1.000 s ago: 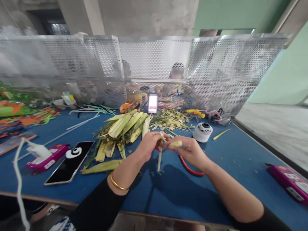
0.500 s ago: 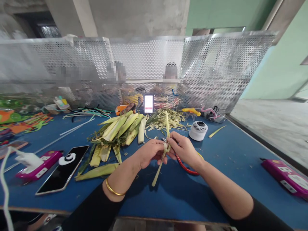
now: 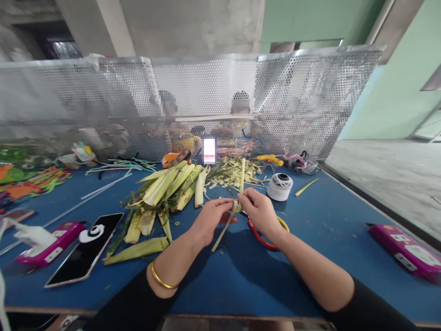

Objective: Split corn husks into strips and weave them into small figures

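A narrow pale-green corn husk strip [image 3: 242, 177] is looped or knotted in the middle. One end points up and another slants down toward me. My left hand [image 3: 214, 219] pinches the looped part from the left. From the right, my right hand [image 3: 257, 210] closes thumb and fingers on the strip at the base of its upright end. Some fingertips are hidden behind the husk. Under my right hand lie scissors with red and yellow handles [image 3: 262, 242], partly covered. A pile of corn husks [image 3: 168, 188] is left of my hands.
Beyond my hands are husk scraps [image 3: 234, 172] and a white thread spool [image 3: 280, 187]. A phone [image 3: 86, 250] and purple power strip [image 3: 51, 246] lie left; another purple power strip [image 3: 404, 250] lies right. A perforated metal screen [image 3: 206, 82] spans the back, with people behind it.
My left hand's fingers have drawn closer together at the loop. The strip's lower end has swung up and left. The whole view has shifted slightly.
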Action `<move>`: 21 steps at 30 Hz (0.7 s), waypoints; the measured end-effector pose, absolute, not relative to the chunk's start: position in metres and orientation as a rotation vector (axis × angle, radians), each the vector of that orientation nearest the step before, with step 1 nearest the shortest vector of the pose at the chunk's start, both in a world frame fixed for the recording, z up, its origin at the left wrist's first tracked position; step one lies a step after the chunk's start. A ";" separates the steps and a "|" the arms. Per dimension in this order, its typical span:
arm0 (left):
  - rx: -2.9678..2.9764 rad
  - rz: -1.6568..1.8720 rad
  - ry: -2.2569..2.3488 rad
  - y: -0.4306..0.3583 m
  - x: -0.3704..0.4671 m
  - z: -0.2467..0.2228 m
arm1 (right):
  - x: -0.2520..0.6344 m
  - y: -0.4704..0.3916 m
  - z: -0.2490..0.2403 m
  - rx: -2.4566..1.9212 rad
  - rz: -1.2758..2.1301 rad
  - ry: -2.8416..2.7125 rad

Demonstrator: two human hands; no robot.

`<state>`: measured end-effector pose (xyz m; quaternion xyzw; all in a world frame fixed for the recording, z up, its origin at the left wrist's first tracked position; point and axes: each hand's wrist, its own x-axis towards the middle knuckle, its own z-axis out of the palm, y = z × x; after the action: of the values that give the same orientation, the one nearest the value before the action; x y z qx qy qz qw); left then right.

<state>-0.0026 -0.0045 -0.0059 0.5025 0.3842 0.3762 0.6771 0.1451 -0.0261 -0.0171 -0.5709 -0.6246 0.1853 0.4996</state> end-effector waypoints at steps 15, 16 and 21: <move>1.272 0.980 0.885 -0.010 0.004 -0.016 | 0.148 -0.027 -0.014 -1.516 0.311 -1.503; 1.267 0.981 0.879 -0.010 0.005 -0.015 | 0.149 -0.028 -0.014 -1.537 0.282 -1.516; 1.196 0.929 0.867 -0.011 0.006 -0.013 | 0.149 -0.029 -0.014 -1.623 0.235 -1.602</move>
<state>0.0055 -0.0105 -0.0131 0.5250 0.3805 0.4077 0.6430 0.1490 -0.0289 -0.0135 -0.6450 -0.6368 0.0936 0.4120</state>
